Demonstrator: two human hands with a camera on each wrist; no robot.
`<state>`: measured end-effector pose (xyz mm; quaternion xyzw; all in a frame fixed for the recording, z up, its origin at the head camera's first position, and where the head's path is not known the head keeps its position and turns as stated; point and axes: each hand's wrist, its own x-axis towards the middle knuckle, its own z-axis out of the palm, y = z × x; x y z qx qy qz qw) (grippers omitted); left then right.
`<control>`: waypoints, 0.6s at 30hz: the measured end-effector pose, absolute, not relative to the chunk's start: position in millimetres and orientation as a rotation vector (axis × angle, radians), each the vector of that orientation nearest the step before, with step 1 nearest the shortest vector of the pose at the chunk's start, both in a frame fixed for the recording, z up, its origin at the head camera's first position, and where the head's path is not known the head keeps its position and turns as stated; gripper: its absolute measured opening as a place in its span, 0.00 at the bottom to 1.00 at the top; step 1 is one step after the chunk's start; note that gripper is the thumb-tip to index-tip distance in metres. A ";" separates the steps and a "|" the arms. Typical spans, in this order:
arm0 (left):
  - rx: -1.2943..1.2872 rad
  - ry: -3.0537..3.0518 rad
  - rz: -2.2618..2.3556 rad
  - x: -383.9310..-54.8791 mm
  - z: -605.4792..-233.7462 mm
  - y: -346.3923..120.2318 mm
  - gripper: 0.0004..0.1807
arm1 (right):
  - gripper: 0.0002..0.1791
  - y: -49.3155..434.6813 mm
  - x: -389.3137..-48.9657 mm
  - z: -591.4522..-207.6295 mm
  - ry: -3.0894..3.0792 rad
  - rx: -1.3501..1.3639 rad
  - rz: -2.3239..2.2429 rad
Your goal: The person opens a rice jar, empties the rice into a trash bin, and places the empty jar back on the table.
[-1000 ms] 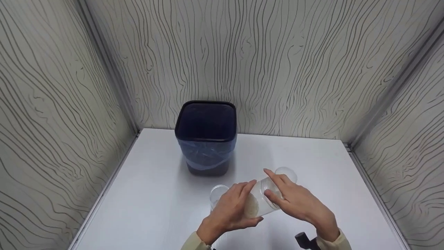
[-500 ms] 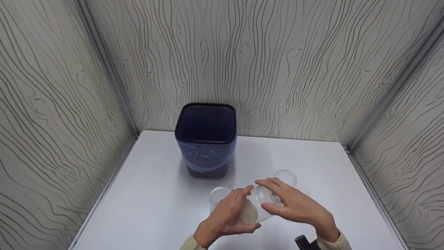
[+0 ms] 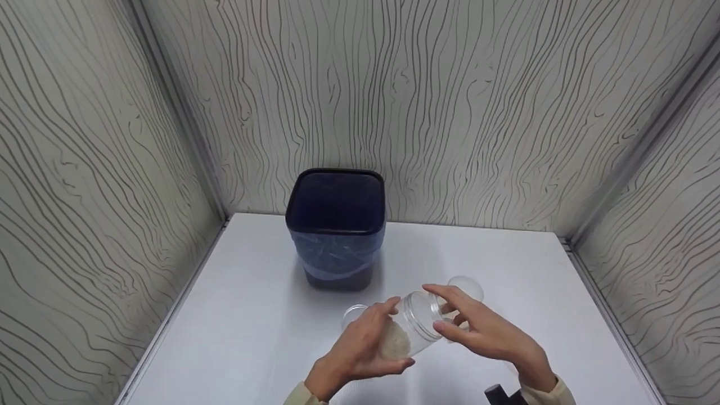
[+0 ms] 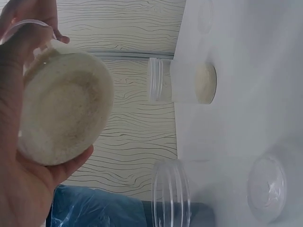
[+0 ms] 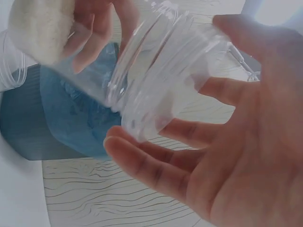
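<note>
A: What is the largest thing there?

B: The walls (image 3: 349,84), pale with dark wavy lines. They stand around a white table (image 3: 253,292).

A: And on this table?

B: Toward the far side there is a dark bin (image 3: 340,284), lined with a blue bag (image 3: 337,256).

A: How are the hands?

B: The left hand (image 3: 360,344) is curled around the lower part of a clear jar (image 3: 414,333). The right hand (image 3: 486,333) has its thumb and fingers around a lid (image 5: 184,66), at the jar's mouth.

A: Where exactly is this jar?

B: In the air above the table, nearer to the person than the bin. It is tilted, its mouth toward the right hand.

A: Are there other jars?

B: Yes, the left wrist view shows a second jar (image 4: 171,195) and a third jar (image 4: 206,82), which has a pale layer at its bottom.

A: Does the lid sit on the rim?

B: I cannot tell.

A: And smaller things?

B: A clear disc (image 3: 468,287) lies flat beyond the right hand. Last, pale grains (image 3: 395,341) lie inside the held jar.
</note>
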<state>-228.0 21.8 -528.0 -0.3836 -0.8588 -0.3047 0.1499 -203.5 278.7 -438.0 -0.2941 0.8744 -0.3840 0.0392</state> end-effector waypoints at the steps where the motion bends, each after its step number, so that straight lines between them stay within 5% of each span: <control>1: -1.097 -2.463 -0.882 -228.8 -526.7 19.9 0.56 | 0.30 280.5 -203.7 -439.3 2.661 -0.886 -1.193; 18: -1.022 -2.322 -0.955 -257.1 -487.9 -20.6 0.57 | 0.29 306.1 -209.4 -467.5 2.587 -0.700 -1.219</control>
